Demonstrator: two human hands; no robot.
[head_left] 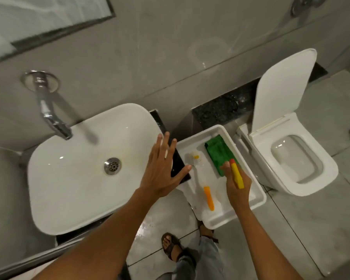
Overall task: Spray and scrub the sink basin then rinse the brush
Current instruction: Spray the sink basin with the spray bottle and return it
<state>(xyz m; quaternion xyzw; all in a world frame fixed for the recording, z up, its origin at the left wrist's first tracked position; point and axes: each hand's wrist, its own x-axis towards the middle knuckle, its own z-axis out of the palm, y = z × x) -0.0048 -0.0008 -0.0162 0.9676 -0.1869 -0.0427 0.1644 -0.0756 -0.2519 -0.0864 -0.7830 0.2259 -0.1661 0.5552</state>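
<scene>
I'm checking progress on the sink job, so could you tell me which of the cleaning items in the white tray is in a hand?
The yellow spray bottle, red-tipped, gripped by the right hand. The orange-handled brush and green cloth lie untouched in the tray.

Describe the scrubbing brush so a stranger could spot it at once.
Between the white sink basin and the toilet sits a white tray. The brush lies in its left half, beside a green cloth. Unlike the yellow spray bottle in the right hand, it has white bristles and an orange handle.
</scene>
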